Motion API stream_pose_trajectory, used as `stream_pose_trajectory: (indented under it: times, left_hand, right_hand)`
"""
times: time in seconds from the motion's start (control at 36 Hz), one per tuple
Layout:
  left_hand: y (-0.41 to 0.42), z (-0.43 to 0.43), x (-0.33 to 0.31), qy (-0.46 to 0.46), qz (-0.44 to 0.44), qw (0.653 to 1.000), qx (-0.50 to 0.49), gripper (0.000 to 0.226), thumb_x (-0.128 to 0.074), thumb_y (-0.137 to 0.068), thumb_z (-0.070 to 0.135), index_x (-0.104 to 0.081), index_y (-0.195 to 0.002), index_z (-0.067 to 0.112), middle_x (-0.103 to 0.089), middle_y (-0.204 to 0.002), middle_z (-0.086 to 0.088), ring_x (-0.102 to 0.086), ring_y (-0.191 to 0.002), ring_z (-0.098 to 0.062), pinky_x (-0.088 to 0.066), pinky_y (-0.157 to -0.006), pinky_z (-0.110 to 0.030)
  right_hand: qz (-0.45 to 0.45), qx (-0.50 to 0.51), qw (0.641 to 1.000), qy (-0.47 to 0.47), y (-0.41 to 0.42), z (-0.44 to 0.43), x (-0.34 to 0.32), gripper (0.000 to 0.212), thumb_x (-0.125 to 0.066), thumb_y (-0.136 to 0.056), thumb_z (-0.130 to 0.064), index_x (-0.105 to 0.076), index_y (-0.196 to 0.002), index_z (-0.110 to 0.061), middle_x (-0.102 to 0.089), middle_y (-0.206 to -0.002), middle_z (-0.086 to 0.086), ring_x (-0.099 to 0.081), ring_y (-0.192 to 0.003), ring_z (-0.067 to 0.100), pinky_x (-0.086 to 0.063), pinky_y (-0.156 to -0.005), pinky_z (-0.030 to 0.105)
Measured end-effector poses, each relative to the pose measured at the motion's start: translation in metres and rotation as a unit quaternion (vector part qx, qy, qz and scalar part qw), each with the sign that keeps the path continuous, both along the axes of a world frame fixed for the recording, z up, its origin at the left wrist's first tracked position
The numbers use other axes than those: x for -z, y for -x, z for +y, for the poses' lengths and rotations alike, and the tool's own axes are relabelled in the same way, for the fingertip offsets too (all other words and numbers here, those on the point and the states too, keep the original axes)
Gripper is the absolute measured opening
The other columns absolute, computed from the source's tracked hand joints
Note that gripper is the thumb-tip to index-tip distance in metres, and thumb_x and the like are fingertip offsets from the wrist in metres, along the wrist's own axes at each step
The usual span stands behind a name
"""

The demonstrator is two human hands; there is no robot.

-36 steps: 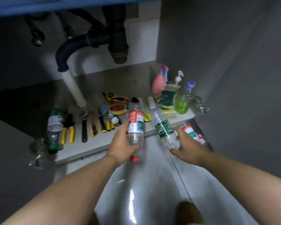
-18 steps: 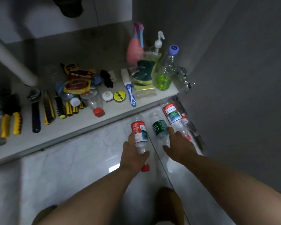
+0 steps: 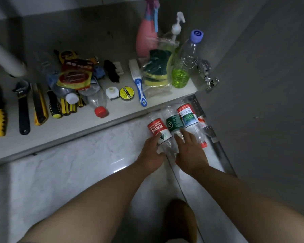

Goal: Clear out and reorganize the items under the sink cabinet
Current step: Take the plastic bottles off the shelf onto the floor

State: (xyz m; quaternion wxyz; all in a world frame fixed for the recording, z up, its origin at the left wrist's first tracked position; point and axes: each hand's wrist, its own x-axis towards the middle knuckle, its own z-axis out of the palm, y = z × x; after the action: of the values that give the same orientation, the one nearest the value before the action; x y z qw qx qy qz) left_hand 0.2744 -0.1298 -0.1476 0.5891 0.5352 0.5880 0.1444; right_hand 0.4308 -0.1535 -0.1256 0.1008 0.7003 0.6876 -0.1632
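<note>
Floor point(image 3: 68, 172): glossy white marbled tiles, dark grout line. Drainpipe point(image 3: 5, 60): white, angled, upper left. Grey panel point(image 3: 270, 85): right side, chrome hinge point(image 3: 210, 81) attached.

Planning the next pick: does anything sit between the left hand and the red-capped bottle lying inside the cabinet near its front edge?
Nothing visible does: only bare floor tile and the cabinet's ledge lie between the left hand and the red-capped bottle. That hand grips the red-label bottle, though, so it is not free.
</note>
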Motion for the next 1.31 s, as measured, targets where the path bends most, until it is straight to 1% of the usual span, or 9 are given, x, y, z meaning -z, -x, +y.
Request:
stream_pose_trajectory:
  times: [0.19, 0.42, 0.61, 0.72, 0.81, 0.89, 1.0, 1.08, 1.31]
  left_hand:
    - [-0.012, 0.010, -0.002, 0.009, 0.035, 0.997, 0.063, 0.081, -0.060, -0.097, 0.004, -0.014, -0.162, 0.021, -0.017, -0.167, -0.004, -0.026, -0.152, -0.024, -0.033, -0.121, -0.044]
    - [-0.008, 0.024, -0.002, -0.010, 0.068, 0.994, 0.085, 0.080, -0.056, -0.098, 0.000, -0.010, -0.162, 0.017, -0.011, -0.168, -0.005, -0.019, -0.154, -0.024, -0.028, -0.123, -0.037]
    - [-0.002, 0.026, -0.007, -0.011, 0.066, 0.994, 0.087, 0.078, -0.058, -0.098, 0.002, -0.015, -0.162, 0.018, -0.019, -0.164, -0.006, -0.032, -0.148, -0.024, -0.034, -0.119, -0.032]
    - [0.011, 0.026, -0.016, -0.068, 0.102, 0.983, 0.137, 0.079, -0.057, -0.097, 0.007, -0.015, -0.162, 0.024, -0.017, -0.165, -0.008, -0.025, -0.151, -0.026, -0.024, -0.107, -0.021]
    - [0.033, 0.027, -0.031, -0.093, 0.147, 0.964, 0.202, 0.077, -0.053, -0.098, 0.008, -0.015, -0.162, 0.027, -0.008, -0.169, -0.006, -0.016, -0.155, -0.025, -0.021, -0.115, -0.024]
    - [0.063, 0.034, -0.059, -0.100, 0.183, 0.943, 0.260, 0.067, -0.054, -0.095, 0.006, -0.033, -0.157, 0.022, -0.024, -0.163, -0.009, -0.026, -0.151, -0.025, -0.027, -0.122, -0.033]
    - [0.115, 0.046, -0.101, -0.132, 0.243, 0.917, 0.289, 0.052, -0.056, -0.093, 0.011, -0.053, -0.145, 0.019, -0.047, -0.145, -0.007, -0.049, -0.134, -0.022, -0.037, -0.113, -0.029]
    - [0.158, 0.056, -0.132, -0.156, 0.281, 0.907, 0.274, 0.044, -0.054, -0.093, 0.010, -0.060, -0.136, 0.019, -0.052, -0.134, -0.008, -0.053, -0.125, -0.026, -0.041, -0.102, -0.023]
    - [0.278, 0.069, -0.173, -0.201, 0.363, 0.900, 0.136, 0.040, -0.059, -0.092, 0.015, -0.061, -0.131, 0.026, -0.051, -0.133, -0.006, -0.055, -0.123, -0.028, -0.045, -0.103, -0.036]
  right_hand:
    - [0.018, 0.041, 0.999, 0.011, 0.000, 0.007, 0.000, 0.098, -0.081, -0.080, -0.034, -0.023, -0.158, -0.025, -0.016, -0.167, 0.004, -0.019, -0.153, 0.029, -0.037, -0.117, 0.048]
    - [0.007, 0.010, 1.000, 0.014, -0.006, 0.003, 0.004, 0.103, -0.080, -0.080, -0.034, -0.014, -0.160, -0.024, -0.009, -0.168, 0.005, -0.013, -0.154, 0.030, -0.030, -0.121, 0.049]
    - [0.001, -0.008, 1.000, 0.003, -0.009, 0.005, 0.009, 0.102, -0.082, -0.077, -0.039, -0.021, -0.157, -0.027, -0.016, -0.167, 0.006, -0.017, -0.153, 0.032, -0.022, -0.121, 0.048]
    - [0.019, -0.021, 0.999, -0.023, -0.005, 0.007, 0.000, 0.089, -0.087, -0.071, -0.035, -0.043, -0.147, -0.026, -0.034, -0.159, 0.008, -0.037, -0.144, 0.033, -0.038, -0.112, 0.048]
    - [0.044, -0.056, 0.996, -0.051, 0.002, 0.010, -0.013, 0.068, -0.081, -0.078, -0.028, -0.052, -0.139, -0.023, -0.040, -0.152, 0.007, -0.051, -0.131, 0.030, -0.050, -0.101, 0.041]
    - [0.084, -0.090, 0.990, -0.071, 0.013, 0.018, -0.034, 0.056, -0.077, -0.084, -0.023, -0.054, -0.135, -0.021, -0.044, -0.147, 0.008, -0.057, -0.122, 0.030, -0.053, -0.100, 0.041]
    - [0.095, -0.143, 0.981, -0.084, 0.040, 0.036, -0.072, 0.047, -0.065, -0.085, -0.014, -0.057, -0.131, -0.017, -0.043, -0.141, 0.007, -0.055, -0.118, 0.028, -0.057, -0.089, 0.040]
    - [0.103, -0.178, 0.974, -0.096, 0.066, 0.048, -0.100, 0.038, -0.058, -0.087, -0.014, -0.059, -0.125, -0.017, -0.041, -0.133, 0.004, -0.053, -0.110, 0.024, -0.056, -0.078, 0.040]
    - [0.109, -0.259, 0.954, -0.103, 0.146, 0.080, -0.138, 0.035, -0.051, -0.088, -0.015, -0.057, -0.122, -0.020, -0.041, -0.128, 0.000, -0.048, -0.115, 0.020, -0.054, -0.073, 0.038]
